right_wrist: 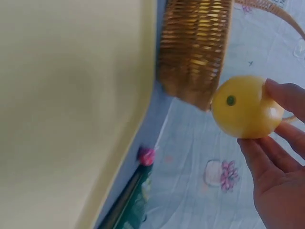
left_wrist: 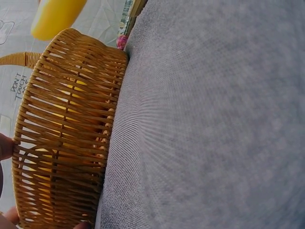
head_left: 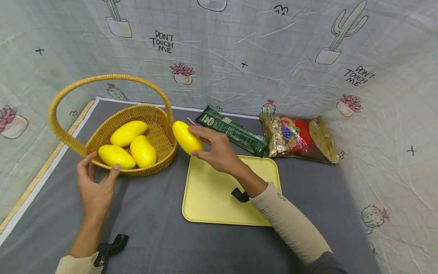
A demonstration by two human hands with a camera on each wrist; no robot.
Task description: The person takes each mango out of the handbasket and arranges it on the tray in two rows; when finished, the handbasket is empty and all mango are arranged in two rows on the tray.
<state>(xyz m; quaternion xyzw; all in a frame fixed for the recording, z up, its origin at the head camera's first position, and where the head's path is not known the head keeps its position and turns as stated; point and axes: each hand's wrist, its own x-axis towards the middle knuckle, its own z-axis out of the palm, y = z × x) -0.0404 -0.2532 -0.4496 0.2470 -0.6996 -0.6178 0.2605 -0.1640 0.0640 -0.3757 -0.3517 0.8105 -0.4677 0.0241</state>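
Cactus-print curtain (head_left: 222, 42) backed the grey table (head_left: 154, 228). My right hand (head_left: 219, 146) pinched one mango (head_left: 187, 137) midair beside the basket (head_left: 167, 163); my left hand (head_left: 96, 186) gripped its rim. Three mangoes (head_left: 116, 156) lay inside; the held one, I judged, needed setting down.

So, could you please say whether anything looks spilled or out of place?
Nothing stands out: three yellow fruits sit in the basket, the right hand holds another fruit; nothing looks spilled. The green packet lies slanted behind the tray.
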